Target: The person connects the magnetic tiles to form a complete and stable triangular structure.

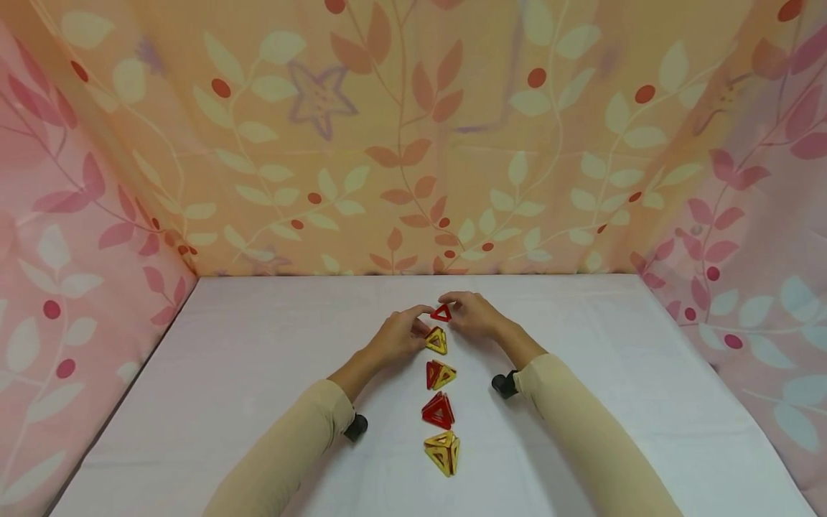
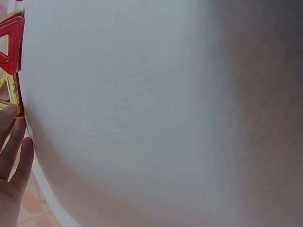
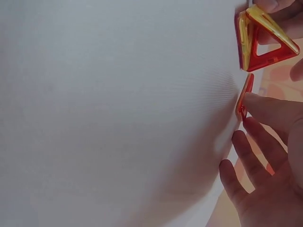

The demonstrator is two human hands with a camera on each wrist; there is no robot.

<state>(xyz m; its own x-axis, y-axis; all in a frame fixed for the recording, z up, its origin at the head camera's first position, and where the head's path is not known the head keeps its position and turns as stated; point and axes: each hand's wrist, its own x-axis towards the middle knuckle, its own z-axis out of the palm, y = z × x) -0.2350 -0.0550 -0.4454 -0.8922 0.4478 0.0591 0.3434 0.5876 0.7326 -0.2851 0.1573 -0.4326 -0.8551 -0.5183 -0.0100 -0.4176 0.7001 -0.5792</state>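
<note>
Four small pyramids of triangular magnetic tiles form a column on the white table. The farthest, a yellow-and-red pyramid (image 1: pixel 436 340), is held by my left hand (image 1: pixel 398 336), its thumb (image 2: pixel 6 116) on a lower corner. Just beyond it, my right hand (image 1: pixel 473 313) pinches a single red triangular tile (image 1: pixel 442 313) between thumb and fingers. Seen edge-on in the right wrist view, that tile (image 3: pixel 245 97) stands close to the pyramid (image 3: pixel 272 61). My left index finger reaches toward the tile's left corner; whether they touch I cannot tell.
Nearer along the column stand a red-and-yellow pyramid (image 1: pixel 441 375), a red pyramid (image 1: pixel 438 411) and a yellow pyramid (image 1: pixel 443 452). They lie between my forearms. Floral curtains (image 1: pixel 400 179) enclose the back and sides of the white table (image 1: pixel 258 345).
</note>
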